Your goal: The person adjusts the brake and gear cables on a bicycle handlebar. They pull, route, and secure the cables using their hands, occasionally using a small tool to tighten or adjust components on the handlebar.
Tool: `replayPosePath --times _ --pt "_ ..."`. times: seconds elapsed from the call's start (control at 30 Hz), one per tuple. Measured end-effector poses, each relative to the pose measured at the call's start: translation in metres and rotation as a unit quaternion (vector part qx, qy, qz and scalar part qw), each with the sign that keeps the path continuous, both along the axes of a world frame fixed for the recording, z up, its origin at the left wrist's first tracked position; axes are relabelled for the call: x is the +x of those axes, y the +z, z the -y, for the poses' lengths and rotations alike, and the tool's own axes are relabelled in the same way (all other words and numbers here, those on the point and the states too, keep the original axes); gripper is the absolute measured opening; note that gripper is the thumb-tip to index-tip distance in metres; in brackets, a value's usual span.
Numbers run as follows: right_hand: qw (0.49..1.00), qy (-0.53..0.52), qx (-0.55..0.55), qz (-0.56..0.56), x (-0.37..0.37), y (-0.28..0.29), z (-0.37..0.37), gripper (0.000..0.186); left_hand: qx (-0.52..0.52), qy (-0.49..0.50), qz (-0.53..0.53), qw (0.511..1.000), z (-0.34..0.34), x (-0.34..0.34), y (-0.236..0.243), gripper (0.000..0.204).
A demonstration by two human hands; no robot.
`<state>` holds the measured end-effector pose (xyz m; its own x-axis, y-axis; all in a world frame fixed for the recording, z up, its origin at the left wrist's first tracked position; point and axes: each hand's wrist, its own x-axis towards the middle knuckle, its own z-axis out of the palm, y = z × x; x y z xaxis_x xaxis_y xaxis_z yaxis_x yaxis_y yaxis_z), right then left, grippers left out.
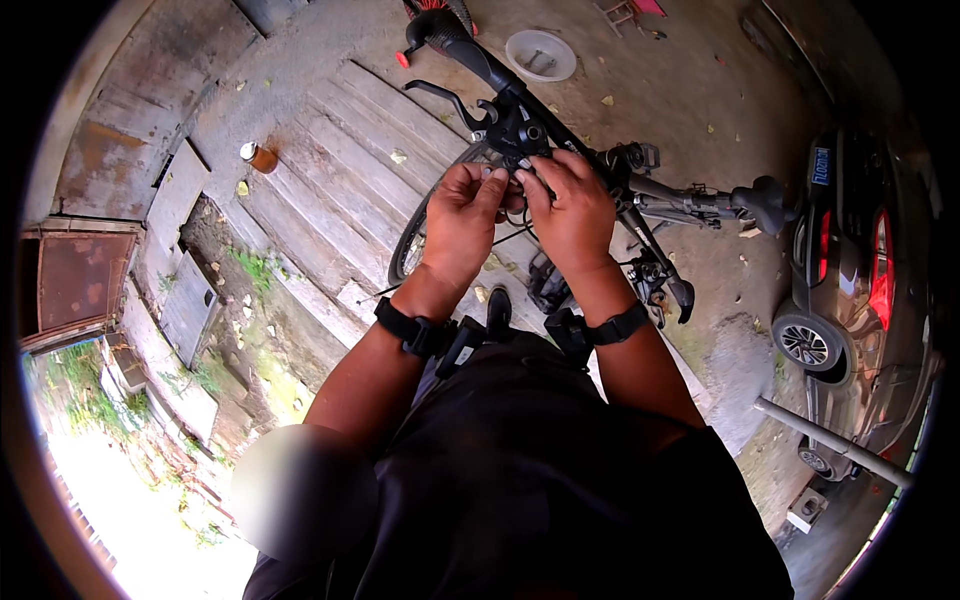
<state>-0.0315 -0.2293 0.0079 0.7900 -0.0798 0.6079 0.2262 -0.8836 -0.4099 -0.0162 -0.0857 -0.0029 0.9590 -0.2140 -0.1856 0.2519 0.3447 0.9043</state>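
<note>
A black bicycle stands in front of me, its handlebar (488,68) running from the upper left toward the lower right. At the clamp of the black brake lever (440,92), beside the dark shifter housing (520,128), both hands meet. My left hand (462,218) is closed, thumb and forefinger pinched together just below the housing. Close against it, my right hand (573,208) is closed too, its fingertips pinching at the same spot. What lies between the fingertips is too small and covered to make out. Beyond the handlebar is the bicycle's saddle (764,198).
Weathered planks (330,190) lie underfoot, with an orange-brown jar (262,157) on the left. A white basin (541,55) sits at the far side. On the right a brown car (860,270) is parked, with a grey pole (830,440) near it.
</note>
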Motion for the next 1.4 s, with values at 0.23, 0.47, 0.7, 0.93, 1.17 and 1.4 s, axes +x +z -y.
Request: replayPosePath --times 0.23,0.47,0.7,0.93,1.17,1.4 --pt "0.997 0.059 0.047 -0.024 -0.013 0.004 0.012 0.019 0.003 0.009 -0.001 1.0 0.004 0.005 0.002 0.011" --pt "0.996 0.055 0.05 -0.047 -0.013 0.001 0.01 0.014 0.019 0.02 -0.005 1.0 0.007 0.005 0.005 0.012" --pt "0.998 0.039 0.043 -0.01 -0.012 -0.002 0.008 0.014 -0.003 0.023 0.002 1.0 0.01 0.005 0.004 0.01" --pt "0.997 0.031 0.067 -0.004 -0.007 -0.004 0.006 0.02 0.0 0.039 0.005 0.999 0.01 0.004 0.008 0.01" --pt "0.997 0.043 0.058 -0.013 -0.008 -0.007 0.01 0.019 0.002 0.029 0.005 1.0 0.01 0.006 0.005 0.008" --pt "0.997 0.02 0.067 -0.042 -0.011 -0.015 0.014 0.024 0.083 0.011 0.08 0.993 0.008 0.004 0.004 0.009"
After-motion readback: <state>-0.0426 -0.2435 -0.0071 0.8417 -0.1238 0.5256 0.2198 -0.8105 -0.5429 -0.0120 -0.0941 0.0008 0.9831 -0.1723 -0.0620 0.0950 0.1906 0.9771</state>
